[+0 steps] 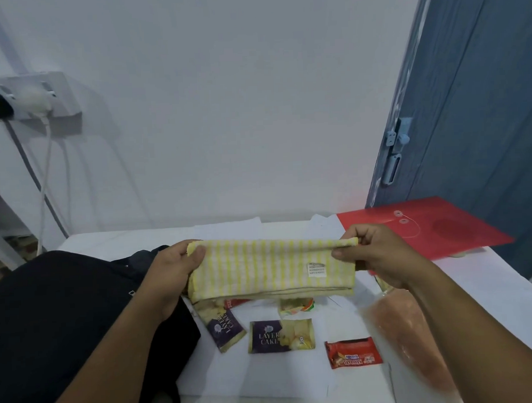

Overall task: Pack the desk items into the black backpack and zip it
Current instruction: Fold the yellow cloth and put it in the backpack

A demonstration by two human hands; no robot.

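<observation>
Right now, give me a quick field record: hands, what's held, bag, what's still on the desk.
left hand: grips the left end of the towel
right hand: pinches the towel's right end
towel: yellow-striped, folded, held above the desk
backpack: black, on the left, under the left arm
desk: two cake packets, red snack bar, small candy, clear bottle
far right: red folder
packed so far: cannot tell
</observation>
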